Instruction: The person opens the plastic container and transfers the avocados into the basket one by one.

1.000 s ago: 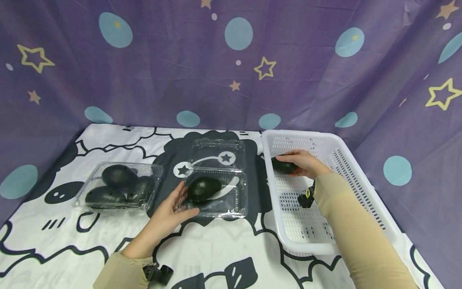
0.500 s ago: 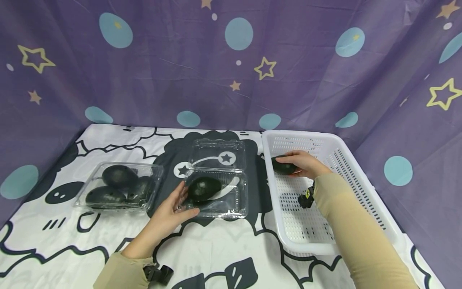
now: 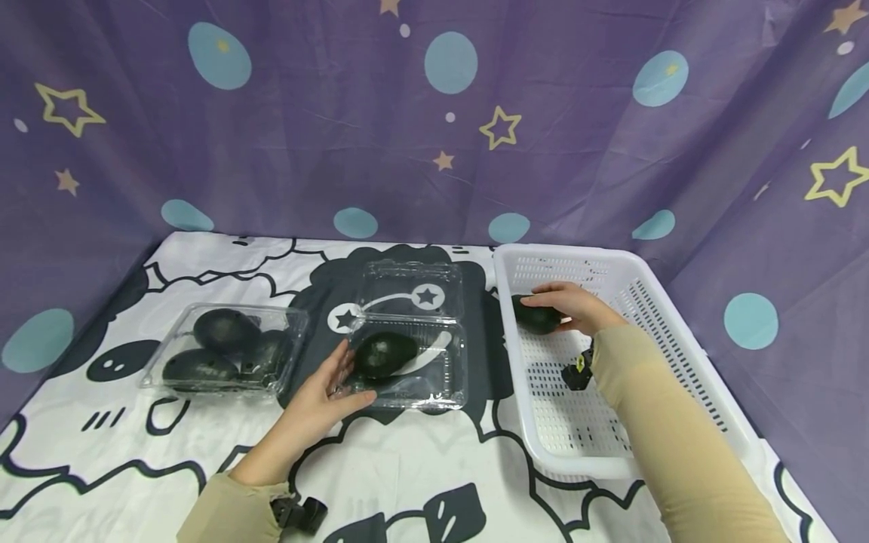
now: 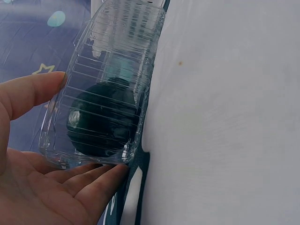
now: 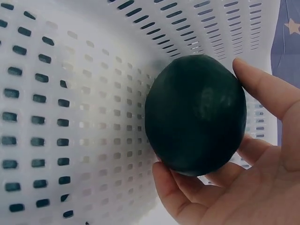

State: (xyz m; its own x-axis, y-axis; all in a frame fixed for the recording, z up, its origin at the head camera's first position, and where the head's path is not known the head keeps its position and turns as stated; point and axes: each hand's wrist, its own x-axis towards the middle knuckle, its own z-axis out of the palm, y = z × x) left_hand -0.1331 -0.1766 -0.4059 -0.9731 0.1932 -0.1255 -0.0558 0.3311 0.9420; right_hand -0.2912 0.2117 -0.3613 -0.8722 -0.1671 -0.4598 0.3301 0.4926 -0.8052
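Observation:
My right hand [image 3: 566, 303] is inside the white basket [image 3: 526, 422], thumb and fingers around a dark green avocado [image 5: 194, 115] by the left wall. In the right wrist view the thumb presses one side and the curled fingers the other. My left hand [image 3: 322, 396] rests at the left near corner of a clear plastic clamshell container [image 3: 455, 377], its lid [image 3: 410, 275] folded back. The left wrist view shows its thumb at the rim and its straight fingers along the end wall. One avocado [image 3: 385, 354] lies in the left part of this container.
Another clear container [image 3: 292, 343] stands at the left, lid closed, with several avocados [image 3: 226, 329] in it. A cartoon-print white cloth [image 3: 380, 467] covers the table. Purple curtain [image 3: 305, 151] hangs behind and at both sides.
The avocado in my right hand has turned and shifted slightly toward me, and more of it shows below the fingers. The left hand and both containers have stayed in place.

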